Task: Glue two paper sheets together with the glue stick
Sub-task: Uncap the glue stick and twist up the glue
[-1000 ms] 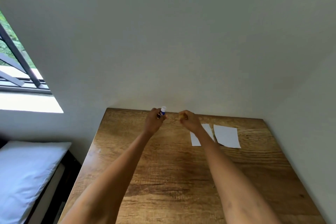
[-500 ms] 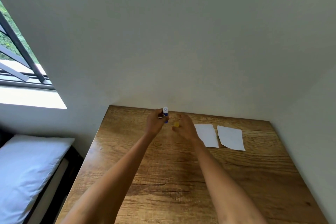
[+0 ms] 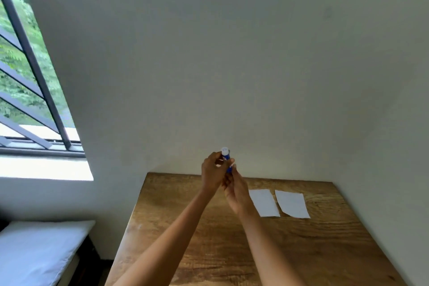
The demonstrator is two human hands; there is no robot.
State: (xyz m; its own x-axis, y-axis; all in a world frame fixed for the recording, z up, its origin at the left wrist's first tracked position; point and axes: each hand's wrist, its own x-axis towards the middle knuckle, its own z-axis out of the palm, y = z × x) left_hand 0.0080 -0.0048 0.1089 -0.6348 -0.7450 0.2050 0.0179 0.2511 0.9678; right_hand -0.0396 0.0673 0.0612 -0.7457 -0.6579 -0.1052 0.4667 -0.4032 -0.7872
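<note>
At the far left a barred window [image 3: 27, 90] showed green leaves outside, and below it lay a white cushion [image 3: 34, 253]. A wooden table [image 3: 162, 216] stood against a plain pale wall [image 3: 232, 53]. Above the table's far edge the left hand [image 3: 211, 173] gripped the blue glue stick [image 3: 226, 158] with its fingers curled round the barrel, holding it upright with the white end uppermost (the cap was off, or so the pale tip suggested). The right hand [image 3: 235, 189] came up just beside it, its fingertips meeting the lower part of the stick; whether they pinched it or only touched it could not be told. To the right, two white paper sheets lay flat on the table, side by side and apart: the left sheet [image 3: 264, 203] close to the right wrist, the right sheet [image 3: 292, 203] just beyond it.
</note>
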